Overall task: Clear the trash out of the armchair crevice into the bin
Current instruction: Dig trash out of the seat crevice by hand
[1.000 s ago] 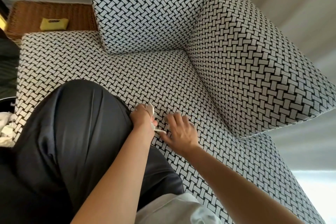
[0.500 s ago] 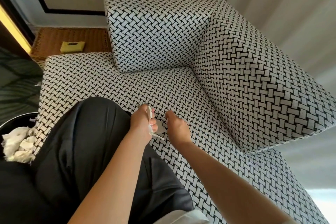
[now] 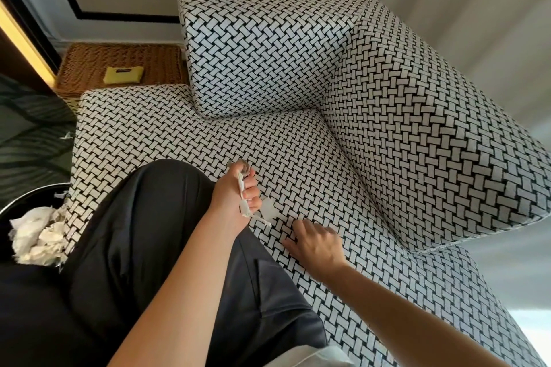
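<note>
Paper scraps stand near-upright in left hand grip.

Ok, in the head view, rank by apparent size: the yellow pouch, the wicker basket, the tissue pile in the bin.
1. wicker basket
2. tissue pile
3. yellow pouch
The tissue pile sits nearer the camera, so its true size against the basket is unsure.

No readable text anywhere; the yellow pouch on the wicker chest bears a dark label, too small to read.
</note>
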`<state>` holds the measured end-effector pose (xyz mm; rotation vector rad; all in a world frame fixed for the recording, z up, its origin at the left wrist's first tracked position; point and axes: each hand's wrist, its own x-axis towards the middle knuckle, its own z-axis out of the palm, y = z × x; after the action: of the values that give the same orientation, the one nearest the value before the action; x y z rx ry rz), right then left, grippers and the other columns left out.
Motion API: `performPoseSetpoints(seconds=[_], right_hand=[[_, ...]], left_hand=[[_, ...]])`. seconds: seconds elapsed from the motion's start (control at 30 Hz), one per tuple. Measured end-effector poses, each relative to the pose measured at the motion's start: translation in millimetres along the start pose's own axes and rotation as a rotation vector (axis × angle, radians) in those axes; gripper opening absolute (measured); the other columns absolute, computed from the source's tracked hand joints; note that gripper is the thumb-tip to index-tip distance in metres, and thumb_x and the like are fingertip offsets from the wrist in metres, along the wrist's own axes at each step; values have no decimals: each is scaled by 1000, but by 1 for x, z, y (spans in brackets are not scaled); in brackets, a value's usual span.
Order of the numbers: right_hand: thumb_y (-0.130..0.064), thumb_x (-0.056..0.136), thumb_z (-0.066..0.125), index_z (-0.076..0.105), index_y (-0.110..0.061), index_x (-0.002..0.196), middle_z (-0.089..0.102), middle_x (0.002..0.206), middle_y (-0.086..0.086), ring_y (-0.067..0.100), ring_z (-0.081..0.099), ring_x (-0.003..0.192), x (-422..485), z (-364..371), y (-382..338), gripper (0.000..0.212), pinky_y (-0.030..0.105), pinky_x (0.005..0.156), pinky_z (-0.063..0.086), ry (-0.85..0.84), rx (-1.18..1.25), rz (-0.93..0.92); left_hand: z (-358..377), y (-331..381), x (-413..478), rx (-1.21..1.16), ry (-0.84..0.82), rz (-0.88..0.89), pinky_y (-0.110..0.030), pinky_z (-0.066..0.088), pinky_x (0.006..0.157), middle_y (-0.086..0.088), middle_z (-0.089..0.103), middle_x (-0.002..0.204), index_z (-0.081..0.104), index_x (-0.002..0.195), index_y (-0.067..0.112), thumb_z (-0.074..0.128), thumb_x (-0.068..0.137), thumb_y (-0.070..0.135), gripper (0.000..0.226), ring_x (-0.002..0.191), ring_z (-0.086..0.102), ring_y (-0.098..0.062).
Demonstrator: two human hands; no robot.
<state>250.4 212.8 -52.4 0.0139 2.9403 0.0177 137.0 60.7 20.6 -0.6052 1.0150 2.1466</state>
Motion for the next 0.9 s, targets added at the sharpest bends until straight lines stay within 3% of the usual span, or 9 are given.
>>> performPoseSetpoints(seconds=[0.07,0.13,0.17,0.23,0.3,0.4,0.6,0.77,0.9], right_hand=[[-44,93,45,31,-19,120,55,110,-1,13,57,90,-3,11,2,40,27,78,50,78,16,-89],[-31,65,81,37,-23,99,61,84,-4,8,57,61,-2,22,4,56,19,47,49,177,42,-176],[-26,54,88,41,-24,90,59,72,-6,6,52,49,-1,26,6,59,17,36,42,237,42,-212],[-27,63,83,48,-25,81,57,66,-6,5,49,41,1,29,11,39,15,30,36,354,67,-274],[-33,83,62,47,-24,84,57,72,-5,2,48,41,1,26,13,17,12,31,33,434,141,-290],[-38,89,47,47,-21,92,59,71,-6,2,49,40,1,27,13,16,12,31,34,480,182,-259],[-27,89,54,44,-21,82,51,53,-8,3,44,37,0,31,15,14,14,28,33,531,236,-291],[-33,93,39,38,-21,87,40,43,-9,2,30,30,9,13,7,13,7,28,13,416,346,-167],[-54,94,31,30,-20,110,51,65,-3,15,45,50,41,-12,-25,37,19,41,33,106,282,136]], left_hand=[[-1,-1,1,-13,-16,6,-2,20,32,6,31,29,40,51,16,31,96,25,47,18,27,-5],[-1,0,1,-11,-20,-7,-2,21,33,6,31,29,43,44,16,30,96,26,55,18,27,-6],[0,-1,0,-17,-28,-7,-2,21,33,5,31,29,44,42,16,30,96,26,56,18,27,-6],[0,-1,-4,-22,-32,8,-3,19,32,5,32,30,42,51,17,33,95,26,46,19,27,-5],[1,0,-6,-6,-22,19,-5,18,32,5,32,31,37,58,18,35,95,25,37,20,26,-4],[1,-1,-7,4,-38,27,-5,18,33,5,33,30,36,60,18,33,96,27,36,20,26,-4],[0,-2,-11,10,-50,42,-6,18,33,5,34,32,39,62,17,36,93,26,33,22,27,-4],[1,-4,-16,14,-35,51,-9,16,34,6,33,35,40,61,17,37,93,24,33,24,26,-4],[4,0,-23,17,-47,49,-8,17,34,6,32,35,40,62,15,35,95,27,36,23,25,-4]])
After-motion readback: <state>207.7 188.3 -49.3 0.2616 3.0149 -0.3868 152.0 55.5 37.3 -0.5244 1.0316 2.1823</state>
